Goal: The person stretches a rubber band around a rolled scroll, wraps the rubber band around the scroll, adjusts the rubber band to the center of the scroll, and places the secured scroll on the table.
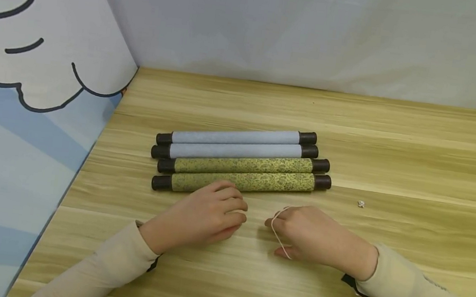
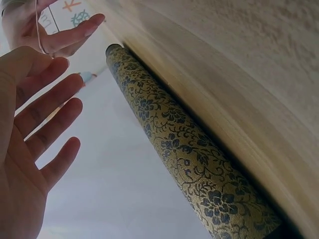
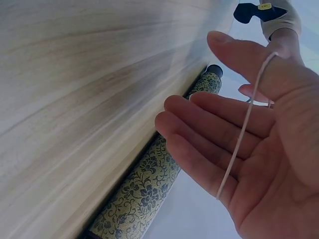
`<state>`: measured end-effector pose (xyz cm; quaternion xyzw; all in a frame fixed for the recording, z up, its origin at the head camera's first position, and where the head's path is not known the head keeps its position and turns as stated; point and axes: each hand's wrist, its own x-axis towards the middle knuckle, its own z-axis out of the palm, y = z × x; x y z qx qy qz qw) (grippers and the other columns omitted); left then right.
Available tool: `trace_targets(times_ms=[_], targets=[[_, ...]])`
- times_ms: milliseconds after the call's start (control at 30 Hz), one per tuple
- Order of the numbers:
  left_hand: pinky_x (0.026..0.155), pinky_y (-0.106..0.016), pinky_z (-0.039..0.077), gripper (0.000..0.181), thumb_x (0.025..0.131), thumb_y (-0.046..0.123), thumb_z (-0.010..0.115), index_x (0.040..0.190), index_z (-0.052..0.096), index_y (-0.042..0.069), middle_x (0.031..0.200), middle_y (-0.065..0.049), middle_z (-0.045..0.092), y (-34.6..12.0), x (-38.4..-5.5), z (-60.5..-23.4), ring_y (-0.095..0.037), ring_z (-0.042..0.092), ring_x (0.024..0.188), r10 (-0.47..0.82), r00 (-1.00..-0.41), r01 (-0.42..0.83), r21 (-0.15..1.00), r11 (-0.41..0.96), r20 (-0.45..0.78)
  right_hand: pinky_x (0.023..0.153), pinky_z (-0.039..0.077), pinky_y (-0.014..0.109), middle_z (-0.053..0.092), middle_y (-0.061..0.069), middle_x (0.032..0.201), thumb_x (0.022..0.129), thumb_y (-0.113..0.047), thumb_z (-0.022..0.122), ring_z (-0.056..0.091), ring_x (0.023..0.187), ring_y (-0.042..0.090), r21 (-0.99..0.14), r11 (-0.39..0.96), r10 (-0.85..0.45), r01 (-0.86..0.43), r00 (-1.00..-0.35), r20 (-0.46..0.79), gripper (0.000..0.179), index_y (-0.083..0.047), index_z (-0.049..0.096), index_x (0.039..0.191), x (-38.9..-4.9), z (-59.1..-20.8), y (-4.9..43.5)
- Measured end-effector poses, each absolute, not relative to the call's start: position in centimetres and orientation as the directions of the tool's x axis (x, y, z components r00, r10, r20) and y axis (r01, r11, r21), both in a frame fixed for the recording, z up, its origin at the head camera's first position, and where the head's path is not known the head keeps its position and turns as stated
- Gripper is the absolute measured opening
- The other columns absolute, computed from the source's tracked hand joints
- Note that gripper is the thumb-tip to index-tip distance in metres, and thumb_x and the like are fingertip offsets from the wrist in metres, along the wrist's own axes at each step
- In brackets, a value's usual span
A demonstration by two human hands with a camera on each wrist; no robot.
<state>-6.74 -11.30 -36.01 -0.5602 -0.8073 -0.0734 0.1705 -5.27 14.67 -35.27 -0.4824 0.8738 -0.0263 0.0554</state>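
Two gold-patterned scrolls and two pale blue scrolls, all with dark end knobs, lie side by side on the table. My left hand is in front of the nearest gold scroll, its fingers relaxed and overlapping that scroll's edge in the head view; nothing shows in its palm in the left wrist view. Just to the right, my right hand faces it across a small gap. A thin white string runs across the right palm from the thumb to the outer finger, and the right fingers are fairly straight.
A small crumpled white scrap lies to the right of the scrolls on the wood-grain table. A pale backdrop rises behind the table, and a cartoon-printed panel stands along its left side.
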Motion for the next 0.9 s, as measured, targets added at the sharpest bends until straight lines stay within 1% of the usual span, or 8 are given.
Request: trace_targets(times_ms=[133,233,300,400,567,733,900], targets=[[0.104,-0.034,0.048,0.007,0.092,0.022,0.067,0.094,0.073,0.021,0.105,0.005,0.072,-11.1,-6.8,-36.1,-0.015,0.064,0.103,0.879,-0.316,0.931,-0.063,0.360,0.357,0.068,0.057,0.028,0.073,-0.002,0.087,0.075,-0.036,0.082,0.068,0.079,0.011,-0.105,0.540,-0.841,-0.835,-0.535,-0.076,0.038,-0.011,0.072,0.101,-5.3,-35.3,14.8],[0.104,-0.035,0.048,0.009,0.091,0.023,0.067,0.096,0.074,0.020,0.109,0.005,0.071,-10.9,-7.0,-36.1,-0.016,0.063,0.106,0.875,-0.343,0.923,-0.049,0.381,0.342,0.063,0.055,0.027,0.070,-0.004,0.081,0.074,-0.033,0.083,0.066,0.074,0.010,-0.115,0.550,-0.835,-0.827,-0.543,-0.087,0.032,-0.013,0.070,0.095,-5.3,-35.2,14.8],[0.104,-0.036,0.048,0.013,0.091,0.025,0.068,0.101,0.073,0.020,0.113,0.003,0.070,-10.8,-7.2,-36.1,-0.017,0.063,0.110,0.866,-0.379,0.908,-0.046,0.415,0.326,0.061,0.055,0.027,0.068,-0.004,0.078,0.073,-0.032,0.083,0.065,0.072,0.010,-0.120,0.554,-0.833,-0.824,-0.546,-0.094,0.030,-0.015,0.068,0.092,-5.3,-35.2,14.9],[0.105,-0.039,0.048,0.026,0.089,0.030,0.070,0.113,0.071,0.019,0.121,0.000,0.067,-10.5,-7.6,-36.0,-0.020,0.061,0.115,0.845,-0.444,0.874,-0.063,0.482,0.299,0.060,0.054,0.028,0.067,-0.005,0.076,0.073,-0.032,0.083,0.065,0.071,0.010,-0.124,0.554,-0.832,-0.823,-0.545,-0.099,0.029,-0.016,0.066,0.090,-5.3,-35.2,15.0],[0.106,-0.042,0.047,0.052,0.086,0.041,0.072,0.130,0.061,0.018,0.134,-0.006,0.058,-9.9,-8.7,-35.7,-0.025,0.056,0.123,0.794,-0.553,0.798,-0.114,0.592,0.254,0.064,0.057,0.029,0.072,-0.004,0.084,0.074,-0.032,0.083,0.068,0.076,0.011,-0.129,0.543,-0.839,-0.830,-0.534,-0.104,0.030,-0.015,0.069,0.094,-5.3,-35.2,15.1],[0.110,-0.045,0.043,0.070,0.082,0.047,0.076,0.138,0.052,0.012,0.142,-0.012,0.051,-9.3,-10.0,-36.1,-0.029,0.050,0.129,0.722,-0.663,0.719,-0.100,0.688,0.198,0.070,0.058,0.030,0.074,-0.002,0.092,0.076,-0.031,0.082,0.069,0.081,0.012,-0.142,0.536,-0.843,-0.832,-0.522,-0.128,0.029,-0.014,0.069,0.095,-5.3,-35.2,15.3],[0.107,-0.045,0.046,0.081,0.079,0.052,0.077,0.140,0.049,0.007,0.137,-0.013,0.052,-9.0,-10.9,-36.5,-0.029,0.052,0.125,0.686,-0.713,0.681,-0.095,0.727,0.144,0.072,0.058,0.030,0.074,-0.003,0.091,0.077,-0.032,0.081,0.069,0.081,0.012,-0.150,0.529,-0.848,-0.835,-0.513,-0.136,0.025,-0.015,0.067,0.091,-5.3,-35.2,15.5]])
